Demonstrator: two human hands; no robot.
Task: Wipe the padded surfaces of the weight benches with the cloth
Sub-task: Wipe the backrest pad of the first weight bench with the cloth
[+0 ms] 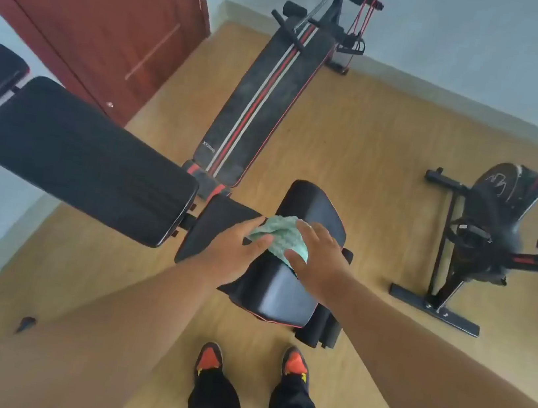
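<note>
A crumpled light green cloth [282, 236] lies on a smooth black curved pad [285, 296] of the near weight bench. My left hand [235, 249] grips the cloth's left edge, and my right hand [317, 259] presses flat on its right side. Left of the hands is the bench's black seat pad [217, 220], and beyond it the long textured back pad [84, 157] runs toward the left. A second bench [268, 100], black with red and white stripes, lies on the floor farther away.
An exercise bike [490, 242] stands on the wooden floor to the right. A red-brown door [90, 12] fills the upper left. My two feet in orange and black shoes [211, 358] stand just before the bench. A small dark scrap [26, 323] lies on the floor at lower left.
</note>
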